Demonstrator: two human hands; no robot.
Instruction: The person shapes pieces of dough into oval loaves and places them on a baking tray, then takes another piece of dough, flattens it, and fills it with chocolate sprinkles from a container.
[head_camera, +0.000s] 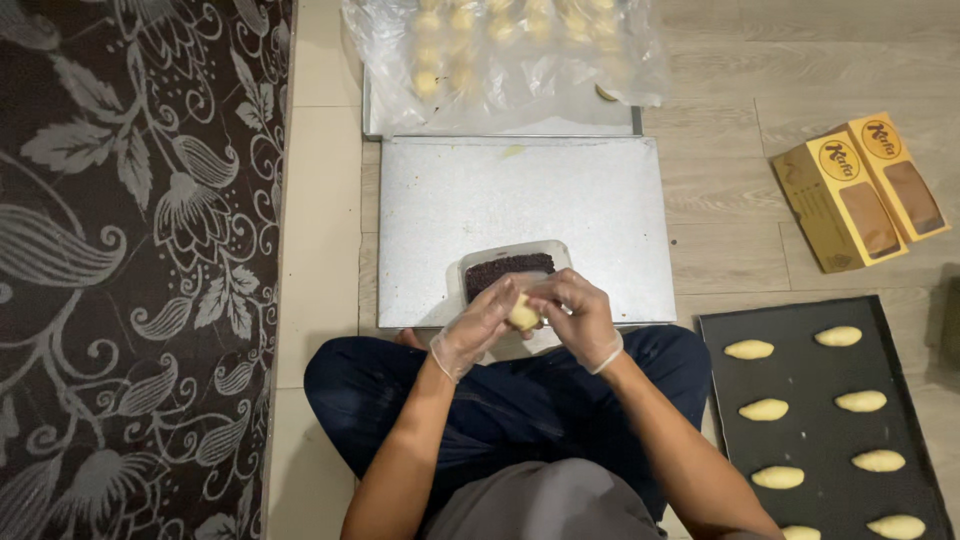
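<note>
I look down on a dark floral rug along the left and a pale wood floor beyond it, with my crossed legs at the bottom of the view. The big steel sheet lies flat straight ahead of my knees, bare except for the tub at its near edge; behind it a second tray carries small dough balls under a clear plastic cover. To my right sits a dark baking tray with shaped dough pieces laid in two columns, well apart from each other, and farther off two yellow boxes lie side by side on the floor. The clear tub of dark filling is just beyond my fingers. Both hands wear thin clear gloves: my left hand and right hand are closed together around one pale dough piece, held in the air above my lap, just before the tub. To do this well, I judge I should pinch the seam evenly, keep the filling fully enclosed, press lightly so the dough does not tear, and roll it to the same tapered shape as the finished ones, keeping crumbs off the outside.
</note>
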